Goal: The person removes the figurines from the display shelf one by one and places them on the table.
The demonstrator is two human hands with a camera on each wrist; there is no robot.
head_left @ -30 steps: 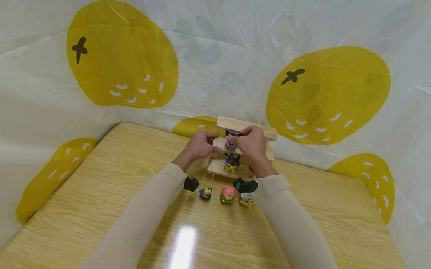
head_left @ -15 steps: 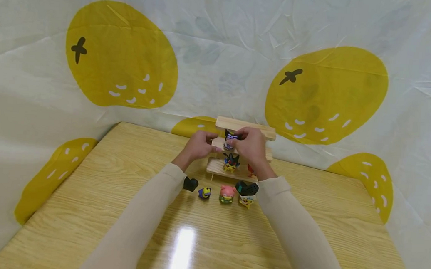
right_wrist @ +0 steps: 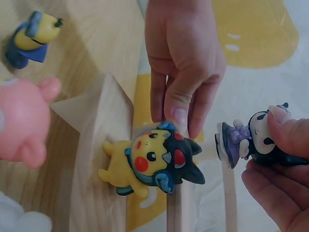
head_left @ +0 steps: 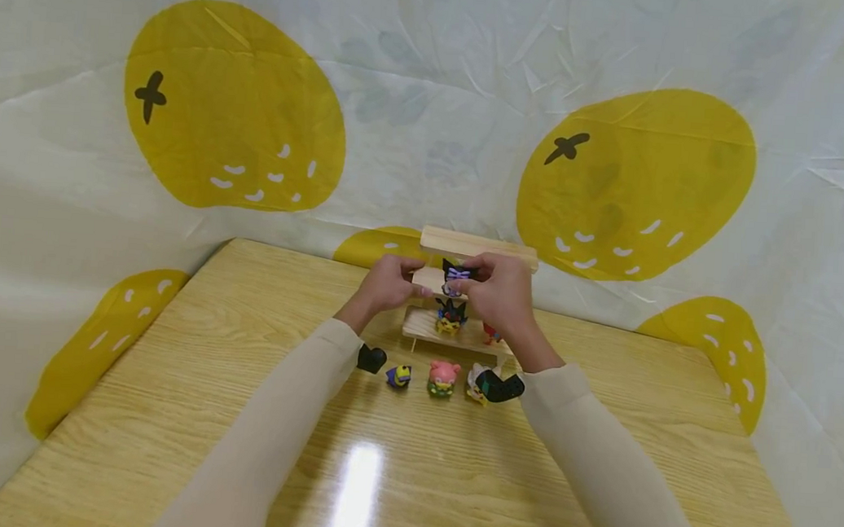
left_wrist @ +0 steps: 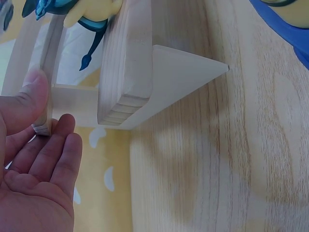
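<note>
My right hand [head_left: 502,295] pinches a black-and-purple character figurine [right_wrist: 236,142] by its head. In the right wrist view its base stands apart from the stand's middle step. My left hand [head_left: 389,284] grips the left end of that middle step [left_wrist: 46,67], thumb on one face and fingers behind. The wooden stepped display stand [head_left: 478,244] has three steps. On its lowest step stands a yellow figurine with a black-and-blue hood [right_wrist: 145,162]. Further right on that step is a red figurine [head_left: 490,334], partly hidden by my right hand.
Before the stand, on the wooden table [head_left: 235,414], are a blue-and-yellow figurine [head_left: 398,376], a pink figurine [head_left: 443,379] and a white-and-yellow figurine [head_left: 476,384], the last partly covered by the right wrist camera [head_left: 500,386]. A fruit-print cloth [head_left: 431,133] hangs behind the stand.
My right hand has shifted slightly right and its wrist has swung right and down, still holding the black-and-purple figurine. My left hand has kept its grip on the step.
</note>
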